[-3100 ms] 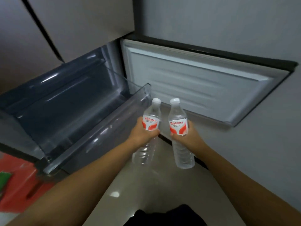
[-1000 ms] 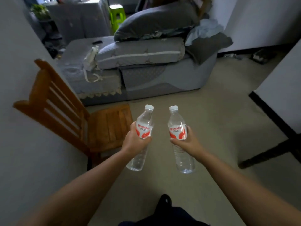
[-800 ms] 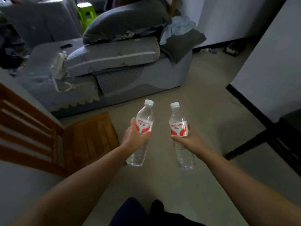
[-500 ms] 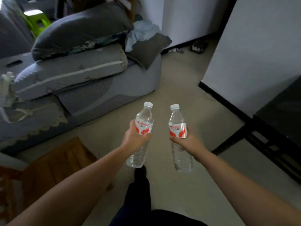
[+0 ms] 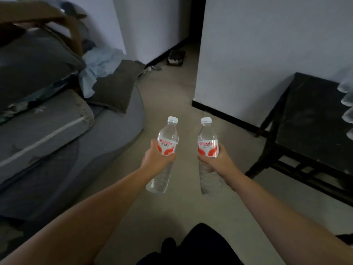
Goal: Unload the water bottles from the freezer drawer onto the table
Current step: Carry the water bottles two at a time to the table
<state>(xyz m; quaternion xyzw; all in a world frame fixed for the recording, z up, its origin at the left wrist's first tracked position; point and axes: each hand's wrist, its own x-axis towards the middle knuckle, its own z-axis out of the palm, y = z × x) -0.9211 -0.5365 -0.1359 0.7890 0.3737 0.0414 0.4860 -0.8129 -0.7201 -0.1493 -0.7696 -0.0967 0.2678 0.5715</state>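
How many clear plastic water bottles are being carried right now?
2. One clear plastic water bottle with a red-and-white label is gripped in the left hand, another in the right hand. More bottles may lie on the black table, cut off at the frame's edge.

Table bottles cut off, right edge

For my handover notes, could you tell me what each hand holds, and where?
Each grips a water bottle just below its label: left hand, left bottle; right hand, right bottle.
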